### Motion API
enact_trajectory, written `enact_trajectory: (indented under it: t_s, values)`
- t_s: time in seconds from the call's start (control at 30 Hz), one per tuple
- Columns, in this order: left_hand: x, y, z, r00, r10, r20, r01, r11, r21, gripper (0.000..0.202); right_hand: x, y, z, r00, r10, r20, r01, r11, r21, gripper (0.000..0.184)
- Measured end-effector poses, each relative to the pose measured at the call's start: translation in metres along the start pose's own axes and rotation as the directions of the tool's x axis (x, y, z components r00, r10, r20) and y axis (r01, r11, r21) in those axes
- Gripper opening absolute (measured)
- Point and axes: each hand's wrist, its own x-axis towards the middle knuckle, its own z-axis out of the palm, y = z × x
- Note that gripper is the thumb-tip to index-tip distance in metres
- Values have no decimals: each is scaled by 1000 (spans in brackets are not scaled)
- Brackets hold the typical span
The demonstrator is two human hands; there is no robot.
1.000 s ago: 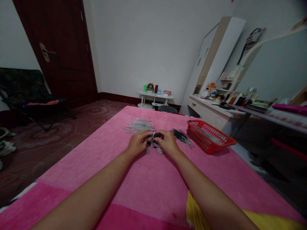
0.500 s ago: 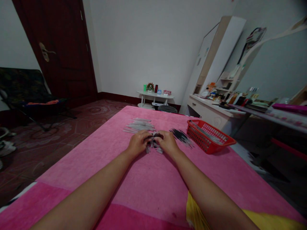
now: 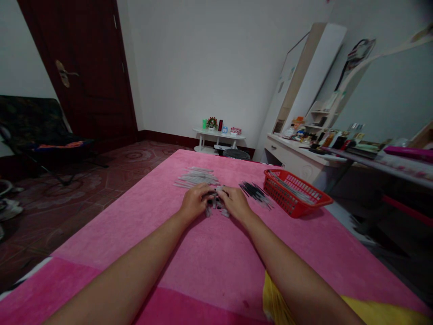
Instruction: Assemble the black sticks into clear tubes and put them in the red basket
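In dim light we see a pale wall [image 3: 196, 67] at the far side, a dark red door [image 3: 94, 99] and a dark chair [image 3: 30, 119] at left. Our floor [image 3: 142, 151] is reddish patterned tile. Right, we have a white dresser [image 3: 287, 153] and a mirror [image 3: 389, 95]; far off, a low white table [image 3: 216, 133].

The grey pieces [image 3: 224, 212] look matt, the red basket [image 3: 292, 208] smooth plastic.

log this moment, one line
left hand: at small pieces | right hand: at same pieces | basket: right of black sticks
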Motion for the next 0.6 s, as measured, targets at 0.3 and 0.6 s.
enact_trajectory:
  t_s: [0.3, 0.6]
  values:
    - [0, -3, 2, 1000, 16, 7, -16, 1000, -24, 21, 0, 3, 0, 999, 33, 35, -32, 998, -45, 34]
    - [-1, -3, 3, 1000, 7, 10, -7, 1000, -27, 20, 1, 5, 0, 999, 33, 34, -32, 998, -46, 35]
